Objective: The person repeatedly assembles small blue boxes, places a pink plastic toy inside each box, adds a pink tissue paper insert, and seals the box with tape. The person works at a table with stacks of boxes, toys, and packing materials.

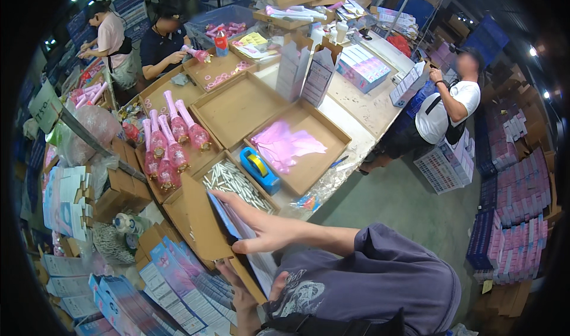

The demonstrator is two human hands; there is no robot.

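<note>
Both hands hold a cardboard box (pixel 211 222) close in front of my shirt, its brown flap raised. My right hand (pixel 262 229) spans its top opening, with the fingers over the blue edge and the thumb on the nearer side. My left hand (pixel 242 287) supports it from below, partly hidden behind the box. The box's inside is mostly out of sight. Just beyond it, a shallow cardboard tray (pixel 276 207) holds many white cylinders like batteries (pixel 236 182). A blue tape dispenser (pixel 262 169) with yellow tape stands beside the tray.
Pink toy wands (pixel 171 144) stand in a tray at left. Pink fabric or film pieces (pixel 287 144) lie in another tray (pixel 329 158). Two upright open boxes (pixel 318 75) stand farther back. Flattened printed boxes (pixel 173 282) are stacked at lower left. A person (pixel 449 104) stands at right; two others work at upper left.
</note>
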